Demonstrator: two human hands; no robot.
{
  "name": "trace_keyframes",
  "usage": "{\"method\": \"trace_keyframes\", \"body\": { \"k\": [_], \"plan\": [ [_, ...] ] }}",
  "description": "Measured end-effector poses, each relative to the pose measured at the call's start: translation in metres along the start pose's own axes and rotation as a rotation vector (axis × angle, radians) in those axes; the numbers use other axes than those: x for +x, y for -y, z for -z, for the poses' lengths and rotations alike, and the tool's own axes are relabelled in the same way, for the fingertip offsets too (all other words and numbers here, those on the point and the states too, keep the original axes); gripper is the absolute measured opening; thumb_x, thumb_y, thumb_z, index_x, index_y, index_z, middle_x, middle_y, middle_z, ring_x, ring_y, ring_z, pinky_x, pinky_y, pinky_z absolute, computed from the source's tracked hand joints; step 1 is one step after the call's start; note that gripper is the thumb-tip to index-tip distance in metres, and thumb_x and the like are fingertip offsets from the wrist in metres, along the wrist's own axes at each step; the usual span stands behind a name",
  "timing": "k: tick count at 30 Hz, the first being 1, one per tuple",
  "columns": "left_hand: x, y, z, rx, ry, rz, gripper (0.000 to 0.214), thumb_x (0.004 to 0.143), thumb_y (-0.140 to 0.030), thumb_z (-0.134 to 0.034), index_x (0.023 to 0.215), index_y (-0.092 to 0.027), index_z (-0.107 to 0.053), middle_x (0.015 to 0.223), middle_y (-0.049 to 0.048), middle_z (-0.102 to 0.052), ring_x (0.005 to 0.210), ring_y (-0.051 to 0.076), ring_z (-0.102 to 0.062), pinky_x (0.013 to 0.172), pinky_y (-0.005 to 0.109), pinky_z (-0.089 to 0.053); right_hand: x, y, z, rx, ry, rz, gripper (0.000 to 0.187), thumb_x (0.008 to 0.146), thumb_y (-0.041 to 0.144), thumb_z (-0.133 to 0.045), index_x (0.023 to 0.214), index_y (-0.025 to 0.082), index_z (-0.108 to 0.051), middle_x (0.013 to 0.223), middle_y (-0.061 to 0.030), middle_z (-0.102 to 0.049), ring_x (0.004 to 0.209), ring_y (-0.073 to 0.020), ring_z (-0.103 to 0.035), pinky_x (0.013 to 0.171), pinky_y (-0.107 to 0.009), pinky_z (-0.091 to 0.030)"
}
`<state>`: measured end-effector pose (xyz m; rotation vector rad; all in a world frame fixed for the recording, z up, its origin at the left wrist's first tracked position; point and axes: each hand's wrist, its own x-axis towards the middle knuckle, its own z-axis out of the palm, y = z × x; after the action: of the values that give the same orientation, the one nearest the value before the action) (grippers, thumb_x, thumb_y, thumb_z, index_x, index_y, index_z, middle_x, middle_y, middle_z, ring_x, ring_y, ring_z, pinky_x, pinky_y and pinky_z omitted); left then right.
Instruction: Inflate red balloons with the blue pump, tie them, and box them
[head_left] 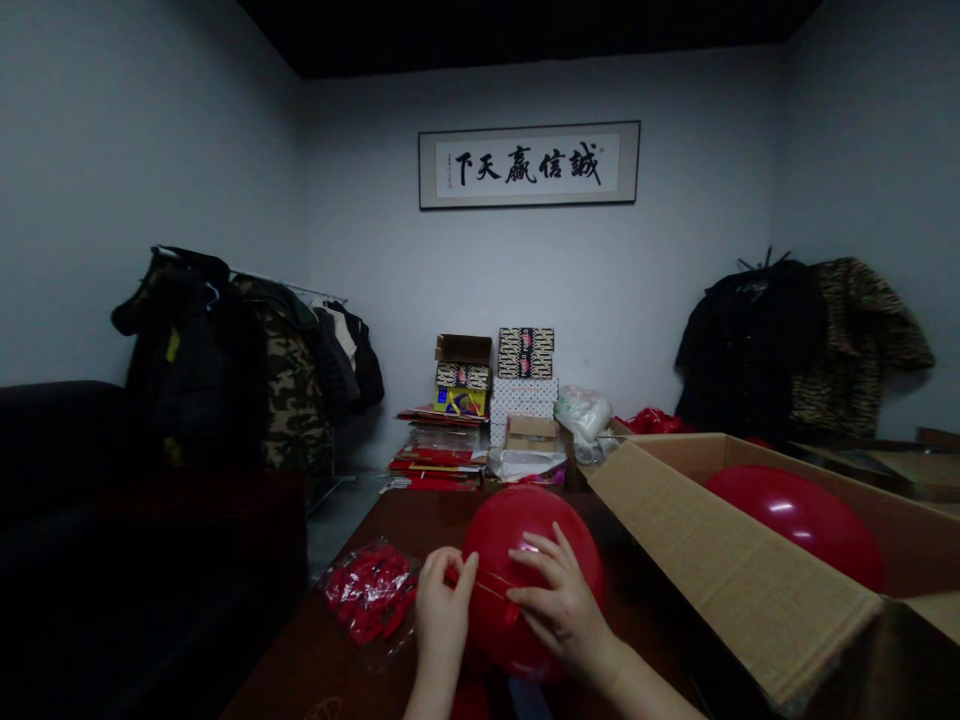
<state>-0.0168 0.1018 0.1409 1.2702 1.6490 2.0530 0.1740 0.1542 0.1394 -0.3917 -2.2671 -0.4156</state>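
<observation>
A blown-up red balloon rests in front of me, above the near part of the table. A thin string stretches across its near side between my two hands. My left hand, at the balloon's left side, is closed in a pinch on the string's left end, with a bit of red at its fingertips. My right hand lies against the balloon's right front. Its thumb and forefinger appear to pinch the other end of the string, while the other fingers fan out over the balloon.
Left on the brown table lies a clear bag of uninflated red balloons. At right an open cardboard box holds another inflated red balloon. Stacked boxes stand by the far wall; a dark sofa is at left.
</observation>
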Motion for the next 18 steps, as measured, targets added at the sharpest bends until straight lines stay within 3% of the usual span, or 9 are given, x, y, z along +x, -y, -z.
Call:
{"method": "trace_keyframes", "body": {
  "k": [3,5,7,9,12,15,18],
  "plan": [
    [-0.004,0.004,-0.006,-0.403,-0.043,0.369,0.036,0.061,-0.05,-0.067,0.07,-0.016,-0.066,0.068,0.0045,-0.064,0.068,0.02,-0.06,0.067,0.034,-0.046,0.0,0.002,0.0,0.021,-0.033,0.005,0.03,0.08,0.02,-0.051,0.104,0.036,-0.058,0.127,-0.0005,-0.049,0.129,-0.0229,-0.031,0.103,-0.065,-0.024],
    [-0.008,0.002,-0.007,-0.585,-0.057,0.484,0.042,0.058,-0.05,-0.07,0.081,-0.014,-0.069,0.079,0.0079,-0.069,0.076,0.022,-0.064,0.07,0.034,-0.048,0.001,0.001,-0.001,0.047,-0.04,-0.009,0.029,0.079,0.021,-0.052,0.103,0.036,-0.058,0.127,-0.0007,-0.049,0.129,-0.0233,-0.031,0.104,-0.064,-0.024],
    [-0.012,-0.001,-0.007,-0.635,-0.044,0.439,0.04,0.058,-0.049,-0.072,0.079,-0.015,-0.07,0.089,0.01,-0.071,0.089,0.025,-0.063,0.079,0.037,-0.047,0.002,0.0,-0.003,0.086,-0.043,-0.053,0.027,0.08,0.021,-0.053,0.101,0.036,-0.06,0.128,-0.0009,-0.048,0.129,-0.0239,-0.03,0.104,-0.064,-0.023],
    [-0.014,-0.001,-0.007,-0.584,-0.026,0.355,0.034,0.059,-0.049,-0.071,0.064,-0.015,-0.067,0.092,0.011,-0.071,0.099,0.028,-0.06,0.089,0.04,-0.044,0.003,-0.001,-0.005,0.133,-0.055,-0.11,0.025,0.079,0.022,-0.053,0.099,0.036,-0.061,0.128,-0.0009,-0.048,0.13,-0.0246,-0.03,0.104,-0.063,-0.023],
    [-0.016,0.003,-0.007,-0.494,-0.03,0.29,0.037,0.063,-0.051,-0.068,0.053,-0.016,-0.062,0.094,0.0114,-0.072,0.104,0.029,-0.058,0.098,0.043,-0.038,0.005,-0.003,-0.006,0.178,-0.071,-0.152,0.024,0.079,0.023,-0.053,0.097,0.036,-0.062,0.126,-0.0007,-0.05,0.13,-0.0249,-0.03,0.104,-0.063,-0.023],
    [-0.017,0.008,-0.007,-0.468,0.022,0.203,0.035,0.071,-0.052,-0.061,0.07,-0.018,-0.069,0.108,0.0115,-0.068,0.11,0.028,-0.056,0.099,0.045,-0.037,0.006,-0.005,-0.006,0.181,-0.041,-0.153,0.024,0.078,0.022,-0.054,0.096,0.036,-0.063,0.123,-0.0006,-0.052,0.13,-0.0251,-0.03,0.105,-0.063,-0.021],
    [-0.016,0.005,-0.002,-0.225,0.211,-0.084,0.033,0.073,-0.05,-0.059,0.088,-0.023,-0.072,0.124,0.011,-0.06,0.123,0.03,-0.045,0.101,0.05,-0.034,0.007,-0.008,-0.006,0.19,-0.017,-0.156,0.025,0.077,0.022,-0.055,0.096,0.036,-0.063,0.122,-0.0008,-0.053,0.13,-0.0258,-0.031,0.105,-0.063,-0.02]
  ]
}}
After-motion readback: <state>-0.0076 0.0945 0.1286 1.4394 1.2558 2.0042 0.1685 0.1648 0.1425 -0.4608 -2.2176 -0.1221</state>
